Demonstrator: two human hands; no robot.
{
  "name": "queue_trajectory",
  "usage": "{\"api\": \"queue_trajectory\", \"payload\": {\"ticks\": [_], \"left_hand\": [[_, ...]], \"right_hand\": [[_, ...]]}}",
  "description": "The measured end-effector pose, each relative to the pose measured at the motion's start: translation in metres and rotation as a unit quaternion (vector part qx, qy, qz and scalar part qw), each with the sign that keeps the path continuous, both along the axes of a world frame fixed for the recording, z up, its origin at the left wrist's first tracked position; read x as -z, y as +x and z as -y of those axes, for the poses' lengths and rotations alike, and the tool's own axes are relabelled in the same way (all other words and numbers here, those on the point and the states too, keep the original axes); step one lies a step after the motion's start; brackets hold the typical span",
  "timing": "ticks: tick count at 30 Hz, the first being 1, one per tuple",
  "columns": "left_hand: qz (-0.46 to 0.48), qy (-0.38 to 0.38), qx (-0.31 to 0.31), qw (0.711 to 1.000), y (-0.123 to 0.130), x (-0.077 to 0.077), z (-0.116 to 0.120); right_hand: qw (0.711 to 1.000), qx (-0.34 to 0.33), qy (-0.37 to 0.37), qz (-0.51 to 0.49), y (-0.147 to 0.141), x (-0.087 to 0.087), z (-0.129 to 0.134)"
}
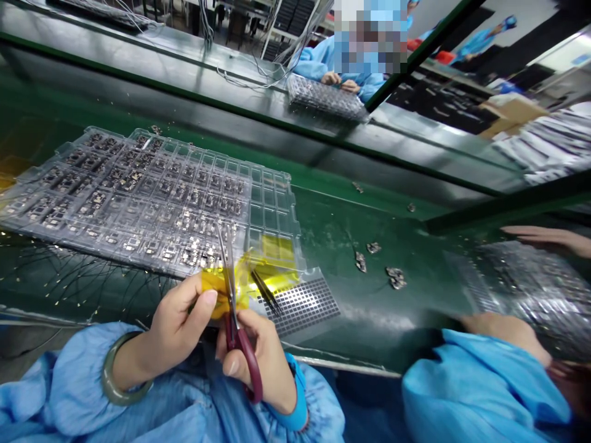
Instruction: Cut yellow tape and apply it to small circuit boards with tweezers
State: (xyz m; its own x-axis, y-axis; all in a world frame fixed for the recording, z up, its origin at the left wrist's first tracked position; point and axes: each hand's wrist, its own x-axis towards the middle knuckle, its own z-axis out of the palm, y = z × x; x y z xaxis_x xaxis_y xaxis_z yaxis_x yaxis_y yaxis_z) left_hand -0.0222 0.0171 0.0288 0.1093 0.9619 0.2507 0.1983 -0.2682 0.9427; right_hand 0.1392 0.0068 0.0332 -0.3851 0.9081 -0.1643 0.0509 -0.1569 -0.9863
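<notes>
My left hand (pixel 178 320) pinches a crumpled piece of yellow translucent film (pixel 215 295) between thumb and fingers. In my right hand (pixel 263 360) is a pair of scissors (pixel 249 363) with dark red handles, its blades pointing away from me and slightly apart at the film. Just right of the blades, black tweezers (pixel 265 292) lie over more yellow film and a clear sheet of small dark squares (pixel 309 301). Beyond my hands, clear plastic trays (pixel 272 203) hold many small circuit boards (pixel 166 187) in rows.
Thin black wires (pixel 101 277) stick out along the trays' near edge. Several loose small boards (pixel 396 277) lie on the green bench (pixel 332 215) to the right. A co-worker's blue sleeve (pixel 484 387) and another tray (pixel 530 289) are at far right. Another person works across the metal ledge (pixel 258 111).
</notes>
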Motion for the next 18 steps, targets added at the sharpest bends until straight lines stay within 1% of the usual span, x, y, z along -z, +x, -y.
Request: {"api": "queue_trajectory", "payload": {"ticks": [2, 5, 11, 14, 18], "left_hand": [[-0.002, -0.002, 0.013, 1.0, 0.0, 0.0, 0.0], [-0.001, -0.006, 0.013, 1.0, 0.0, 0.001, 0.001], [0.016, -0.017, 0.026, 0.999, -0.001, 0.003, 0.001], [0.06, -0.014, 0.044, 0.997, -0.005, 0.007, 0.002], [0.121, -0.028, 0.096, 0.988, -0.012, 0.012, 0.003]], "right_hand": [[1.0, -0.004, 0.007, -0.01, -0.001, 0.004, -0.001], [1.0, 0.0, 0.006, -0.019, -0.001, 0.008, -0.001], [0.999, 0.014, -0.015, -0.038, -0.001, 0.003, 0.001], [0.999, 0.015, -0.024, -0.04, -0.001, 0.002, 0.002], [0.999, 0.023, -0.028, -0.025, 0.001, 0.004, 0.002]]}}
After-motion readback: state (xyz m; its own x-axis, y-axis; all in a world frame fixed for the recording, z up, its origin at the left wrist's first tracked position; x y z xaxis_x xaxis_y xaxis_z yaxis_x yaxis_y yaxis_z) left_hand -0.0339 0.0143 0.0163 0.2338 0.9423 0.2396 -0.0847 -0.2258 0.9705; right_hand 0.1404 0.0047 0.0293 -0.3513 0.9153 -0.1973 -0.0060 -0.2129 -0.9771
